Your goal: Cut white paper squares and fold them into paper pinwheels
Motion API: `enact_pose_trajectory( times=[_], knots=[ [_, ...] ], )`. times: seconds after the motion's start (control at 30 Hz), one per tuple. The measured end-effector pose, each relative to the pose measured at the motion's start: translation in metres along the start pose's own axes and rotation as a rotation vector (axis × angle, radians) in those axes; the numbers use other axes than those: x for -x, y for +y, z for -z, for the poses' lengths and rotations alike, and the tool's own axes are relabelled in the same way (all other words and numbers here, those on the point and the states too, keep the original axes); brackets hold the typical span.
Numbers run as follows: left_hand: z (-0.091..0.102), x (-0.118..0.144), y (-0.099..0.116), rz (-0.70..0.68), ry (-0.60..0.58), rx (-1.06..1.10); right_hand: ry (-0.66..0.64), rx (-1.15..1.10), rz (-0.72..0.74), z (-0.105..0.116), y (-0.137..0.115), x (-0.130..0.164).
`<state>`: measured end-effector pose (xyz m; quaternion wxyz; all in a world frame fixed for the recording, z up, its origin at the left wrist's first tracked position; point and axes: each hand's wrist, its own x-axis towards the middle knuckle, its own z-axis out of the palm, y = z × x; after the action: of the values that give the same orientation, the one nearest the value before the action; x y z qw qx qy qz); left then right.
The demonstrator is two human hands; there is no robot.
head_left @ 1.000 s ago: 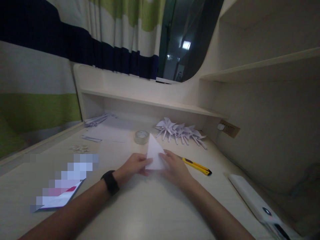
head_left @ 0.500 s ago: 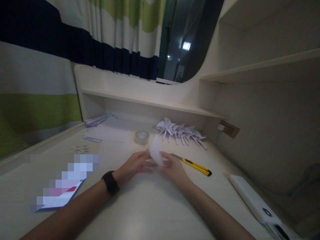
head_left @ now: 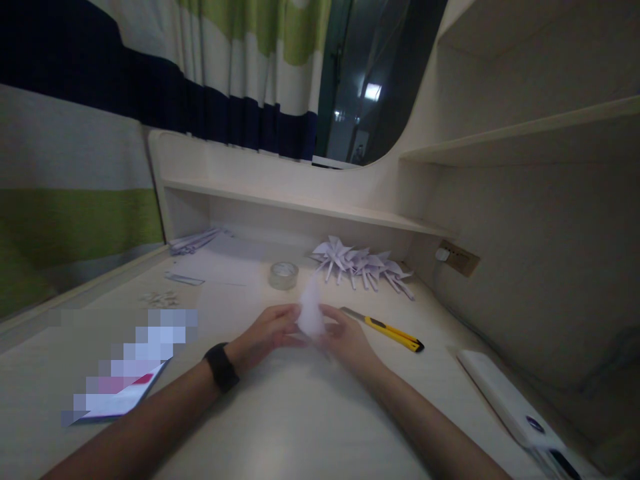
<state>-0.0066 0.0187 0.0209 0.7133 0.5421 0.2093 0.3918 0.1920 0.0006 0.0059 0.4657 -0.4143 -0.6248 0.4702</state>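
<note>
1. Our left hand and right hand both pinch folded white paper, blurred, between them over the desk.
2. Near right hand: yellow utility knife, blade out.
3. Farther: clear tape roll.
4. Far right, we see clustered paper pinwheels.

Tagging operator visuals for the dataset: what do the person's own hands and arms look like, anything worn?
Left hand: no glove, wide black wristband. Right hand: no glove, wrist bare. Left forearm and right forearm show no sleeves.
</note>
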Motion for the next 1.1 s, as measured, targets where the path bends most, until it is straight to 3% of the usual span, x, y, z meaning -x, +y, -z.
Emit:
enact_pose_trajectory(
  times=[0.27,0.47,0.6,0.73,0.83,0.97,1.1],
  knots=[
    [-0.002,0.002,0.003,-0.006,-0.007,0.017,-0.074,-0.049,0.049,0.000,0.002,-0.001],
    [-0.001,0.001,0.004,-0.017,0.104,-0.090,-0.038,-0.221,0.071,0.003,0.009,-0.002],
    [-0.003,0.001,0.007,0.002,0.175,-0.217,0.072,-0.357,0.029,0.002,0.009,-0.004],
    [0.000,0.002,0.015,0.003,0.125,-0.328,0.225,-0.379,-0.037,0.004,0.013,-0.009],
    [0.009,0.002,0.019,0.007,0.055,-0.354,0.266,-0.384,-0.107,0.013,0.018,-0.012],
    [0.024,0.003,0.025,0.023,0.098,-0.389,0.343,-0.407,-0.126,0.028,0.015,-0.014],
    [0.030,0.007,0.033,0.110,0.056,-0.409,0.317,-0.414,-0.099,0.035,0.006,-0.013]
  ],
)
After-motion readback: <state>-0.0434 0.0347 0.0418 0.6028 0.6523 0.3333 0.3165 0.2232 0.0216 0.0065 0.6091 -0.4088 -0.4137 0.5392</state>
